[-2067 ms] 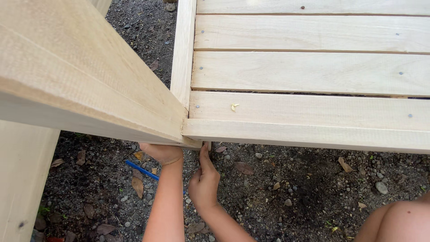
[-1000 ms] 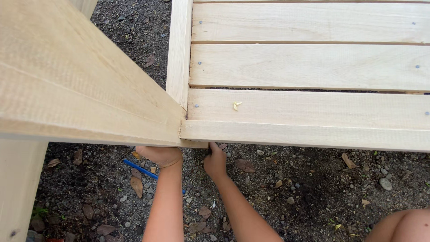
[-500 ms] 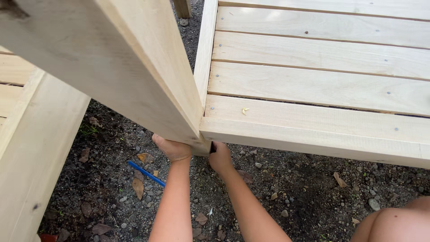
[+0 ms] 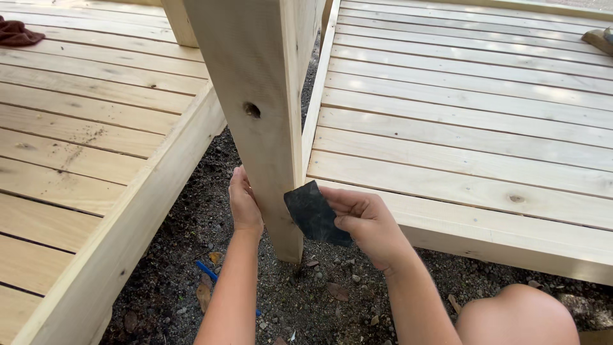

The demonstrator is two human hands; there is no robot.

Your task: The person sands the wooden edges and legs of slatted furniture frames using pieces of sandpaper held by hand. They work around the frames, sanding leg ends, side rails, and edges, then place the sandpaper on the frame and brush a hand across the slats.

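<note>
An upright pale wooden post [image 4: 262, 108] with a dark round hole stands between two slatted wooden platforms. My left hand [image 4: 244, 204] rests flat against the post's left side near its foot. My right hand [image 4: 365, 225] pinches a dark, roughly square sheet of sandpaper [image 4: 314, 214] and holds it against the post's lower right edge.
The left slatted platform [image 4: 83, 153] and the right slatted platform [image 4: 472, 140] flank a strip of dark gravel ground [image 4: 191, 255]. A thin blue stick [image 4: 207, 269] lies on the gravel by my left forearm. My bare knee [image 4: 517, 316] shows at bottom right. A brown cloth [image 4: 18, 33] lies top left.
The view has tilted up, showing the post and both platforms. My right hand has come out from under the platform edge and now holds the dark sheet against the post.
</note>
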